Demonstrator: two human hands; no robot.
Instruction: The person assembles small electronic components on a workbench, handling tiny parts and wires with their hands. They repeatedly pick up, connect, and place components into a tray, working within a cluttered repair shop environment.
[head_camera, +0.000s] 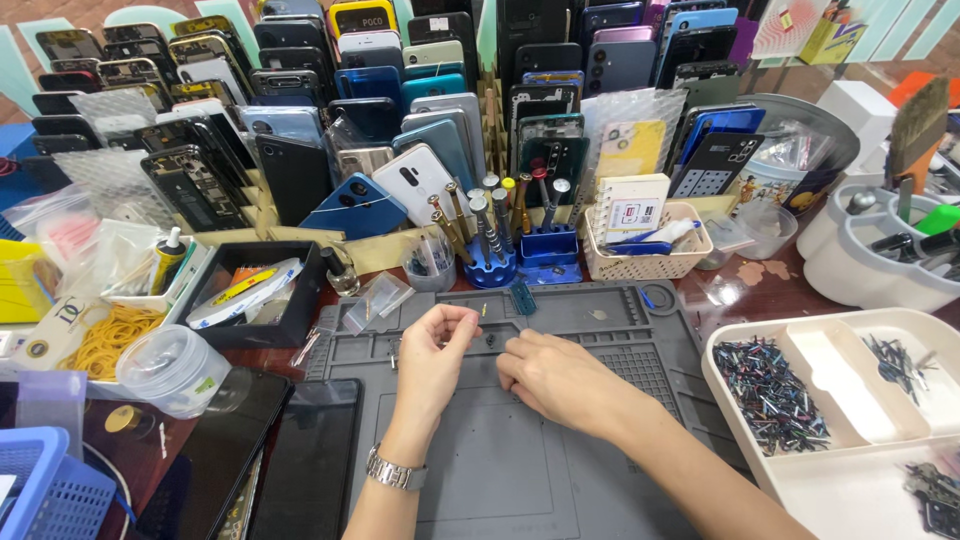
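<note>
left hand (432, 350): fingers curled, pinching something too small to see
right hand (560, 378): fingertips pressed together on grey rubber mat (560, 470)
risk: tiny part may slip, roll away

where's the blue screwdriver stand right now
In the head view, the blue screwdriver stand sits at the far edge of the grey work mat, just beyond both hands, left of the cream basket.

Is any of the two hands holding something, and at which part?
It cannot be told: the left hand and right hand pinch their fingertips over the grey work mat, but nothing shows between them.
</note>
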